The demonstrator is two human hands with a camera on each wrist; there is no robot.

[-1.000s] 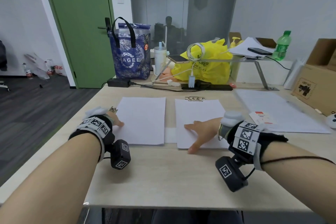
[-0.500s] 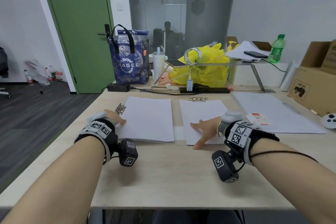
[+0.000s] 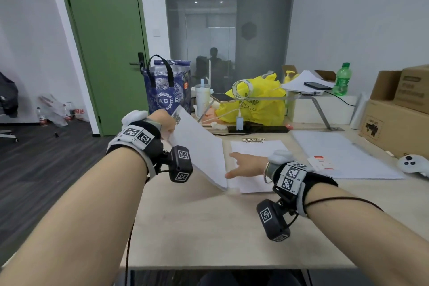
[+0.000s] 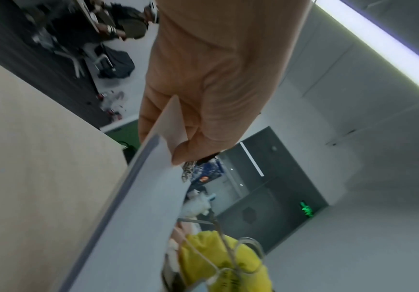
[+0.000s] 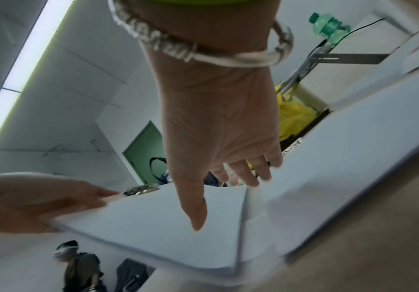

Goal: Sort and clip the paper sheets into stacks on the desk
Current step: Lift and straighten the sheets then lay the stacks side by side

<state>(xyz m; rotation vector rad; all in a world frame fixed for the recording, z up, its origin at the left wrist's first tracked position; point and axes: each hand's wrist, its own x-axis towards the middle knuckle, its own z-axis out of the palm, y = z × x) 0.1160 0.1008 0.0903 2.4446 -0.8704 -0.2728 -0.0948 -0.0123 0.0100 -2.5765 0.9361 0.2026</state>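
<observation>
My left hand (image 3: pixel 166 123) pinches the left paper stack (image 3: pixel 199 153) by its far left corner and holds it tilted, left side high, right edge down near the right stack. A patterned binder clip (image 3: pixel 177 117) sits on that raised corner. In the left wrist view the thumb (image 4: pixel 191 138) presses on top of the stack (image 4: pixel 140 217), with the other fingers underneath. My right hand (image 3: pixel 241 165) lies open and flat on the right stack (image 3: pixel 257 148), thumb pointing left. A second clip (image 3: pixel 253 140) sits on this stack's far edge. The right wrist view shows the spread fingers (image 5: pixel 243 173) on paper.
A large white sheet (image 3: pixel 343 158) with a red-and-white card (image 3: pixel 321 162) lies to the right, beside a white controller (image 3: pixel 412 165) and cardboard boxes (image 3: pixel 394 123). Behind the stacks are a power strip (image 3: pixel 260 129), yellow bag (image 3: pixel 255 102), blue tote (image 3: pixel 166 90) and metal riser (image 3: pixel 301 97).
My left hand has lifted the left stack's left side off the desk and tilted it toward the right stack. The right hand stays flat on the right stack.
</observation>
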